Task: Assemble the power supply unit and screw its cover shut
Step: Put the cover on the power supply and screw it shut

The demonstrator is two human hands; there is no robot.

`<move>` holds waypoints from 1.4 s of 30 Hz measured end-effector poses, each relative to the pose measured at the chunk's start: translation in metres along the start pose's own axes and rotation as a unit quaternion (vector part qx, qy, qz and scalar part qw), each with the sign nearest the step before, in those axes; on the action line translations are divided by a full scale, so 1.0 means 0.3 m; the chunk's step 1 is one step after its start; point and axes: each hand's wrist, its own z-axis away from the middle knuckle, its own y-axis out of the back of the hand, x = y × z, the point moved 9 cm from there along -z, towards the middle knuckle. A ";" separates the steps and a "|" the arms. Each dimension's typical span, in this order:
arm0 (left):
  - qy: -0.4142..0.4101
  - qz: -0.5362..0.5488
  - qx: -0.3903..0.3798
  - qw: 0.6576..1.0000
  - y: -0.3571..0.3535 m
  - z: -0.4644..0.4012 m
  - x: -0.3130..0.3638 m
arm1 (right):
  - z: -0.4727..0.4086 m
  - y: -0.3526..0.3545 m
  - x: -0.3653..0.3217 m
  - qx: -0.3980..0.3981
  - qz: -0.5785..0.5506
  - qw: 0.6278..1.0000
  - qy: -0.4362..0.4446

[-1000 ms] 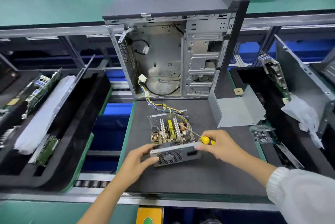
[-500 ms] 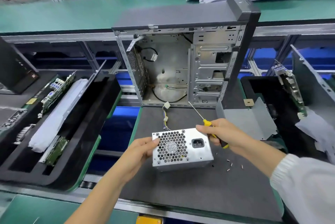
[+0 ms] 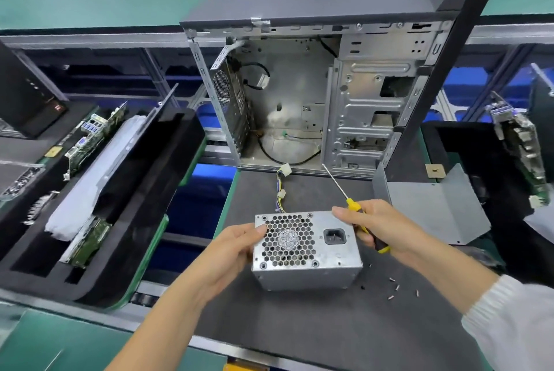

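i had tipped the power supply (image 3: 305, 247) up, fan side facing me. my left hand (image 3: 230, 253) gripped its 9 o'clock edge; my right hand (image 3: 377, 226) steadied it, pinching the screwdriver (image 3: 353, 205). cover (image 3: 434, 205) lay at 2 o'clock, not on yet.

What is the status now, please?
Left hand grips PSU. Right hand steadies it, holding screwdriver. Cover lies apart; screws loose on mat.

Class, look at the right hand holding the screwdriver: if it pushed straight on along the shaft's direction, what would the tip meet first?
Probably the open computer case: the right hand aims the screwdriver at its bottom edge, though depth is unclear.
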 end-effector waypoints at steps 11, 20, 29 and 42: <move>-0.008 -0.033 -0.026 0.999 -0.002 0.000 0.000 | 0.010 -0.015 0.016 0.000 -0.018 1.000 -0.016; -0.039 -0.011 -0.038 0.998 -0.008 0.004 0.016 | 0.013 -0.017 0.013 0.004 -0.007 1.000 -0.008; -0.041 0.019 -0.035 0.998 0.000 -0.005 0.019 | 0.001 -0.013 0.029 0.004 -0.019 1.000 -0.011; -0.038 0.098 -0.065 0.992 -0.007 -0.016 0.012 | -0.001 -0.020 0.026 -0.002 -0.030 0.999 -0.015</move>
